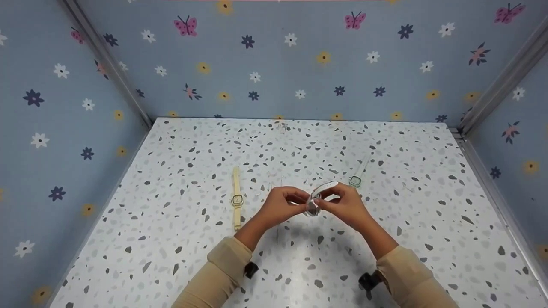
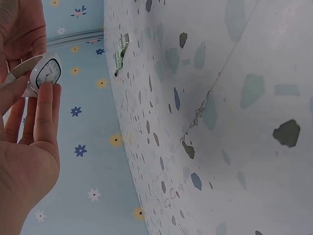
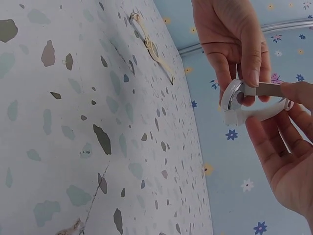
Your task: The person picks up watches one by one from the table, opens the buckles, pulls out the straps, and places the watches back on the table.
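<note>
A white wristwatch (image 1: 313, 206) with a rounded dial is held up between both hands over the table. My left hand (image 1: 280, 207) pinches it by the case; its fingertips lie at the dial in the left wrist view, where the watch face (image 2: 49, 73) shows. My right hand (image 1: 346, 206) grips the white strap (image 3: 266, 113), which curves round in a loop in the right wrist view. To the left, a cream wristwatch (image 1: 237, 200) lies stretched out on the table. Just beyond the right hand is a pale green wristwatch (image 1: 355, 181), partly covered by that hand.
The white speckled table (image 1: 180, 171) is enclosed by blue panels (image 1: 278, 60) with flowers and butterflies at the back and sides. Metal frame posts (image 1: 107, 64) stand at the corners. Thin clear scraps (image 1: 269, 184) lie beyond the left hand.
</note>
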{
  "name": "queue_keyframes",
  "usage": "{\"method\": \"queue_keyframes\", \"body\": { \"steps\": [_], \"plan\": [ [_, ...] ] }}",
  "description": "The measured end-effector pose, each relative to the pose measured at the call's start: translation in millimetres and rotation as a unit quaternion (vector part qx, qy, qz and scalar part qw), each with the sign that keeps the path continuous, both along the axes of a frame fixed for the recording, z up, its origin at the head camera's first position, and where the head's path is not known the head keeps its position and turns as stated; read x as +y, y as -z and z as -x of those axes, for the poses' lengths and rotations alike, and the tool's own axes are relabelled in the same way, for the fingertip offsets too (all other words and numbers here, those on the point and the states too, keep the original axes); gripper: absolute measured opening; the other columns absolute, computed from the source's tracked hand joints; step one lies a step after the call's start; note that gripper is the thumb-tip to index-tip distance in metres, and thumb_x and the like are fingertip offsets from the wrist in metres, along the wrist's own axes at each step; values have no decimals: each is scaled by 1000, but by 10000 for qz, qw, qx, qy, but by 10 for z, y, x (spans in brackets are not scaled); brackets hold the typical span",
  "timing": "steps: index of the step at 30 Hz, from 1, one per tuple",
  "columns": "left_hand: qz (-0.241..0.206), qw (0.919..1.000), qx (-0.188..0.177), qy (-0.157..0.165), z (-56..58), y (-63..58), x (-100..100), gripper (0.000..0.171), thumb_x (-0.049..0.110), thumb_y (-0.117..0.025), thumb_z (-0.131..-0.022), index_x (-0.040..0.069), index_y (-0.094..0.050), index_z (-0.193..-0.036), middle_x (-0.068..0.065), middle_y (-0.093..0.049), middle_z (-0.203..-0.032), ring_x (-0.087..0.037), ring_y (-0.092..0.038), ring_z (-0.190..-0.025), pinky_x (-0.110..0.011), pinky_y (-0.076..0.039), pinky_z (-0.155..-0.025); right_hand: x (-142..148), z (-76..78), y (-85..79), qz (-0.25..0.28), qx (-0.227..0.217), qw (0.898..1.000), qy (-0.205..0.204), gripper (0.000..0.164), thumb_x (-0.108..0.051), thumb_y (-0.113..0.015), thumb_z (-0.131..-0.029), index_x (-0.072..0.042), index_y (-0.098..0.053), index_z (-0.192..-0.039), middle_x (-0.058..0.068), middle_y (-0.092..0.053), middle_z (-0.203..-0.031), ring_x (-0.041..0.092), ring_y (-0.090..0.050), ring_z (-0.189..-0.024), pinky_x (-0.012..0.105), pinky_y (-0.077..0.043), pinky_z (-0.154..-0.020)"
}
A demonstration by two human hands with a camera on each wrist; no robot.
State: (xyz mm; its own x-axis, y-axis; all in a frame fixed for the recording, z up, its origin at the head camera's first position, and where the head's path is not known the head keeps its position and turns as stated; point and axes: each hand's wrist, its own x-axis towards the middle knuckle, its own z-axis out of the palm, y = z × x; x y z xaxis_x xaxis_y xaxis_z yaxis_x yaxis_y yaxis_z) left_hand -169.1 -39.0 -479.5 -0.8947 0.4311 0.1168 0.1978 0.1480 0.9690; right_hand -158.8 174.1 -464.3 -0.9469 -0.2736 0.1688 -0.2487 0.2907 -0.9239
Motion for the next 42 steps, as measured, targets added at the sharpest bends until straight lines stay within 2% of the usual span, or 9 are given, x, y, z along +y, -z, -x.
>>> {"method": "queue_keyframes", "body": {
  "steps": [1,5,10,17,20,23,28,35,42],
  "plan": [
    [12,10000,-15,-13,20,45,-3,20,6,-75,-85,3,-74,-105,-13,-71,-101,-27,-69,-92,-29,-57,-75,6,5,-4,89,-28,10000,-9,21,-12,-77,-85,-2,-70,-102,9,-69,-95,25,-66,-91,30,-59,-73],
    [7,9999,-104,-61,29,69,-18,20,9,-77,-85,4,-75,-104,-9,-72,-100,-21,-69,-91,-30,-58,-74,24,28,-17,411,-127,9991,3,21,-6,-76,-85,1,-69,-104,11,-69,-97,20,-65,-91,31,-59,-71],
    [-95,9998,-178,-69,23,62,-20,20,7,-77,-84,2,-74,-103,-8,-72,-98,-19,-69,-89,-31,-59,-73,22,25,-44,408,-166,9990,17,21,-1,-74,-85,4,-68,-105,14,-69,-98,19,-65,-92,29,-58,-70],
    [-40,9997,-242,-18,18,60,-10,23,9,-77,-84,4,-73,-106,-8,-71,-99,-20,-69,-89,-31,-58,-73,-55,-115,-293,197,-71,9998,-21,19,-1,-73,-85,5,-68,-102,13,-69,-96,19,-64,-90,27,-57,-71],
    [-43,9997,-242,32,18,70,-9,25,9,-77,-84,4,-73,-108,-12,-71,-102,-24,-69,-91,-33,-58,-74,-65,-139,-327,190,-42,9998,-84,18,-2,-73,-86,5,-68,-102,13,-69,-96,21,-65,-89,28,-57,-71],
    [-59,9995,-290,71,18,71,-13,25,10,-77,-85,1,-73,-108,-14,-71,-104,-27,-69,-91,-33,-58,-74,-60,-134,-314,213,-75,9997,-136,18,-3,-73,-86,4,-69,-102,13,-69,-96,20,-65,-88,29,-58,-71],
    [-32,9995,-293,91,23,61,-26,22,13,-77,-85,3,-74,-104,-9,-72,-100,-24,-69,-89,-31,-58,-73,-40,-114,-301,360,-202,9991,-115,18,-2,-73,-86,5,-69,-102,14,-68,-96,18,-66,-86,31,-59,-71],
    [-135,9994,-290,106,40,95,-50,26,11,-76,-86,-3,-72,-107,-7,-71,-98,-23,-69,-90,-30,-58,-74,-25,-100,-317,574,-344,9977,-42,19,1,-73,-85,8,-67,-102,21,-67,-95,31,-67,-85,31,-59,-70],
    [-203,9987,-465,0,30,89,-59,24,7,-76,-85,-1,-72,-107,-14,-70,-102,-29,-68,-91,-31,-58,-73,32,10,-122,699,-298,9970,138,18,5,-73,-84,8,-68,-100,16,-68,-95,17,-67,-82,28,-59,-68]
  ]
}}
